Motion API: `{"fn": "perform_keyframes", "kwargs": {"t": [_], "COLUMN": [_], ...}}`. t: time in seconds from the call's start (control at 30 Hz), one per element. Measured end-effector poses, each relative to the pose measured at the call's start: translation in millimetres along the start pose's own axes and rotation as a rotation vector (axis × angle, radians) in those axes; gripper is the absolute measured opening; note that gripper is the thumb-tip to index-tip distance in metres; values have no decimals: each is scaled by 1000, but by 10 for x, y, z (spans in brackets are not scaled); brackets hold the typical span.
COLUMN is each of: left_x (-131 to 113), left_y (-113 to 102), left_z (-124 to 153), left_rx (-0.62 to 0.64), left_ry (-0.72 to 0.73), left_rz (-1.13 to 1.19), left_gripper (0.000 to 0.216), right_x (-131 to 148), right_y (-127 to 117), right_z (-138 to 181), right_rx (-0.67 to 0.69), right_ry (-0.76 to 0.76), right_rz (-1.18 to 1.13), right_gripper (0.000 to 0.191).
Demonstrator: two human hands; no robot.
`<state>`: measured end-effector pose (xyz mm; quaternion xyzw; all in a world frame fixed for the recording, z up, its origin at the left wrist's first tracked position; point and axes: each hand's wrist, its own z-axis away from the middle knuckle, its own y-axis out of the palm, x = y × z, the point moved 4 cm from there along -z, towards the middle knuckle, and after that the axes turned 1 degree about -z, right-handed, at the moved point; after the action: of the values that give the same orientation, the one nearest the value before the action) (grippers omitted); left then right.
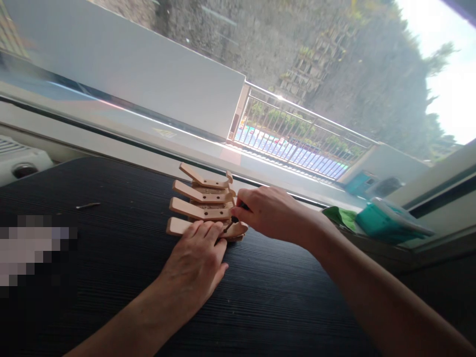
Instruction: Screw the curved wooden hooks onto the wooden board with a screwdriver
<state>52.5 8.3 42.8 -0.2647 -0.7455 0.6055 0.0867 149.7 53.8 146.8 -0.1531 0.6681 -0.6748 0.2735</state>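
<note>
A pale wooden rack with several hook-like arms [203, 198] lies on the dark ribbed table [111, 277] near the window. My left hand [195, 263] rests flat on the table, its fingers stretched out and pressing on the nearest wooden arm. My right hand [269, 210] is closed around a small dark-handled tool [231, 221], whose tip meets the rack at its right end. Most of the tool is hidden in my fist.
A small loose metal piece, perhaps a screw [88, 205], lies on the table to the left. A white appliance [20, 161] stands at the far left. A teal box [386, 220] and a green cloth [340, 215] sit on the window sill at the right.
</note>
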Motion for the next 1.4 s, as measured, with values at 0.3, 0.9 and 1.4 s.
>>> {"fn": "perform_keyframes", "kwargs": {"t": [0.3,0.9,1.4], "left_x": [33,8,-2], "left_y": [8,0,-9], "left_z": [28,11,24], "left_rx": [-35,-2,18], "left_ry": [0,6,-9], "left_rz": [27,-11,0], "left_gripper": [33,35,35], "right_x": [-8,-53,3], "right_y": [-59,16,-38], "right_z": [21,48,18], "right_rx": [14,-29,24], "right_ry": [-92,29,-51], "right_rz": [-58,-31,-72], "right_gripper": [21,25,20]}}
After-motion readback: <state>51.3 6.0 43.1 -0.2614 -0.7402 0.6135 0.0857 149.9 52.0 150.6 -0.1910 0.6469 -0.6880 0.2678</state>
